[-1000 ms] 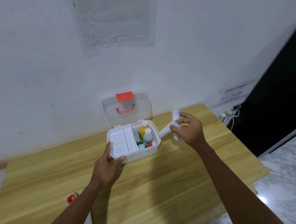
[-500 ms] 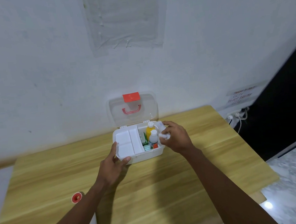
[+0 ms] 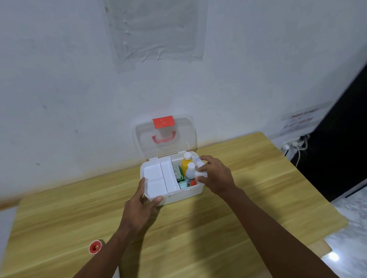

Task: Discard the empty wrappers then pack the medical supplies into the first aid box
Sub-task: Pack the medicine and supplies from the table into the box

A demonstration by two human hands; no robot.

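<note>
Just left of the right grip (image 3: 216, 177), two upright bottles (image 3: 186, 167) crowd the right compartment of the box (image 3: 179, 196). Any room along its right wall is hidden under the grip and its rolls (image 3: 196, 161). Behind, the raised lid (image 3: 167, 145) blocks the way. Farther left the tray (image 3: 155, 180) covers the box, and the left grip (image 3: 140, 209) holds its front corner. Rightward, bare bench (image 3: 261, 176).

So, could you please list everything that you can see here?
first aid box: one, white, clear lid open, on table by wall
tray: one, white, box's left part
yellow bottle: one, upright, box's right part
white bottle: one, in front of the yellow one
green packet: one, left of the bottles
white rolls: two, over the box
red-topped item: one, table's near left
table: one, wooden
left hand: holds box's front left corner
right hand: grips the rolls
</note>
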